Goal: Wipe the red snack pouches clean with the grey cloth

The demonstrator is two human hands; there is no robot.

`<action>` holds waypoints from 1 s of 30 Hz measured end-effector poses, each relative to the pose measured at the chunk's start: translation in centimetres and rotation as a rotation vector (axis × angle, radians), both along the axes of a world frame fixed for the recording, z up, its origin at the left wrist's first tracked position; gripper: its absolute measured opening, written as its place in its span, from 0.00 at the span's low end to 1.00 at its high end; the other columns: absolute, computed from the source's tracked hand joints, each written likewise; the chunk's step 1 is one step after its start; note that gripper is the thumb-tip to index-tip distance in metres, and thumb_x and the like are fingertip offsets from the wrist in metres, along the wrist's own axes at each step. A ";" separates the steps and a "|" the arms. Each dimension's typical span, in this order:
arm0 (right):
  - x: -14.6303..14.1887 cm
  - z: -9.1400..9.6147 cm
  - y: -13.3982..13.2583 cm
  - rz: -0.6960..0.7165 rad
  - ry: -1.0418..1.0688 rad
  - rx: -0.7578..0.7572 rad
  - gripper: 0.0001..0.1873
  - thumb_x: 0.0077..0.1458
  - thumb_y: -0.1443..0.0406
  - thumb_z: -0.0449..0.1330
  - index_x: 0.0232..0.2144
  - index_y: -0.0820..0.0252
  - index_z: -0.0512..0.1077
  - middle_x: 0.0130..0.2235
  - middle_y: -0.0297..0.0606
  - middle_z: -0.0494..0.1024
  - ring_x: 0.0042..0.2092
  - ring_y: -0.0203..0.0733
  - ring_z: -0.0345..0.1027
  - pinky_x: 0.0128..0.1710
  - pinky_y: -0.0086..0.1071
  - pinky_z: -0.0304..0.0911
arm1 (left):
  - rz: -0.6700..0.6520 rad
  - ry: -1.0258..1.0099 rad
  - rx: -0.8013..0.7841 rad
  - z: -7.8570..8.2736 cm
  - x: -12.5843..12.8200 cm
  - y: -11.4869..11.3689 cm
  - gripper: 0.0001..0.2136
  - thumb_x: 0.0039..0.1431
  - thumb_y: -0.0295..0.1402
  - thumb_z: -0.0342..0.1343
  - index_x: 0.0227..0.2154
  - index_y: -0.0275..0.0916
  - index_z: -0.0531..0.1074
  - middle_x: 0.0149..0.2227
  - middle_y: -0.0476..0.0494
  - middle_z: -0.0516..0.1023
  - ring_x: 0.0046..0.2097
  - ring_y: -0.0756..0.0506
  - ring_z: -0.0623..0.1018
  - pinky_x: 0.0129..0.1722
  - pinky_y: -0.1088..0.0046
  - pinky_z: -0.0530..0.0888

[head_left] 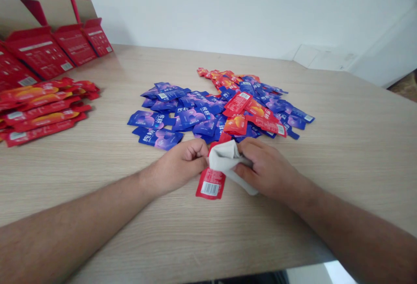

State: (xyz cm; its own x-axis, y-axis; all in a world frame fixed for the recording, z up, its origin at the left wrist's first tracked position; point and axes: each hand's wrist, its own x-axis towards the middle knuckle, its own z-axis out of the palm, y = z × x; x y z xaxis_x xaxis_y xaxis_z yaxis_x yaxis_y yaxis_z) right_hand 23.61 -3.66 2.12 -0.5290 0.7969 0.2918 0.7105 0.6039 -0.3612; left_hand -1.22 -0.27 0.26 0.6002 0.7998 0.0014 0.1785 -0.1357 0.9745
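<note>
Quick look at this one: the left hand (177, 166) is curled up, knuckles on top, fingertips pinched in against a soft off-white cloth (226, 159) and the top of a red sachet (211, 184), whose shiny back with its barcode faces up. The right hand (266, 172) is half closed, fingers wrapped over the crumpled cloth and gripping it, so the two hands nearly meet. All that sits toward the front edge of the pale wood-grain worktop (339, 153). Just past the hands is a loose heap of glossy blue sachets (189, 119) mixed with red sachets (237, 104), almost touching the fingers. Over by the left edge lies a bunch of long red packets (42, 112), and behind those, at the back left corner, stand open red cartons (41, 54) with cardboard flaps (55, 6) sticking up.
</note>
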 end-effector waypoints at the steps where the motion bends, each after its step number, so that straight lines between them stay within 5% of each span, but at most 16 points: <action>1: 0.1 0.0 0.1 -0.052 0.007 0.024 0.05 0.63 0.63 0.61 0.38 0.59 0.68 0.39 0.39 0.74 0.39 0.44 0.68 0.40 0.35 0.62 | 0.002 -0.008 -0.002 0.0 0.0 0.0 0.10 0.63 0.33 0.56 0.28 0.37 0.65 0.28 0.52 0.68 0.29 0.52 0.66 0.30 0.75 0.64; 7: 0.1 -0.2 0.0 0.090 -0.006 -0.031 0.05 0.62 0.65 0.61 0.38 0.58 0.68 0.40 0.38 0.74 0.40 0.43 0.68 0.40 0.34 0.62 | -0.004 0.002 -0.009 0.1 0.1 -0.1 0.09 0.62 0.33 0.58 0.28 0.37 0.66 0.27 0.52 0.69 0.29 0.52 0.66 0.29 0.75 0.63; 12: 0.2 -0.3 0.3 -0.070 0.027 0.035 0.06 0.63 0.62 0.61 0.38 0.59 0.68 0.38 0.39 0.74 0.39 0.45 0.68 0.39 0.35 0.62 | 0.005 -0.022 -0.024 0.1 0.1 -0.1 0.10 0.63 0.33 0.56 0.28 0.37 0.64 0.28 0.53 0.68 0.29 0.52 0.66 0.30 0.75 0.64; 17: 0.1 -0.2 0.1 0.082 0.008 -0.046 0.06 0.63 0.64 0.61 0.41 0.59 0.69 0.42 0.40 0.75 0.42 0.44 0.69 0.43 0.35 0.63 | -0.001 -0.005 -0.012 0.1 0.1 -0.1 0.09 0.62 0.34 0.57 0.28 0.37 0.66 0.28 0.52 0.69 0.29 0.52 0.66 0.29 0.75 0.64; 22: 0.3 -0.3 0.3 -0.076 0.007 0.030 0.07 0.63 0.62 0.61 0.38 0.59 0.68 0.38 0.39 0.74 0.39 0.45 0.68 0.40 0.35 0.63 | 0.012 -0.005 -0.018 0.0 0.1 0.0 0.10 0.63 0.34 0.56 0.28 0.38 0.65 0.29 0.52 0.69 0.30 0.52 0.67 0.30 0.74 0.64; 27: 0.1 -0.2 0.0 0.055 -0.006 -0.037 0.05 0.63 0.64 0.61 0.40 0.59 0.68 0.41 0.40 0.74 0.41 0.44 0.69 0.42 0.35 0.64 | -0.001 -0.017 -0.010 0.0 0.1 -0.1 0.10 0.62 0.34 0.58 0.28 0.38 0.65 0.27 0.53 0.68 0.29 0.52 0.65 0.29 0.74 0.63; 30: 0.1 -0.3 0.1 -0.033 0.002 0.009 0.06 0.63 0.63 0.61 0.39 0.59 0.68 0.40 0.40 0.74 0.41 0.45 0.69 0.41 0.36 0.64 | 0.014 -0.001 -0.016 -0.1 0.0 -0.1 0.09 0.63 0.34 0.57 0.28 0.38 0.65 0.29 0.51 0.70 0.30 0.51 0.67 0.30 0.73 0.64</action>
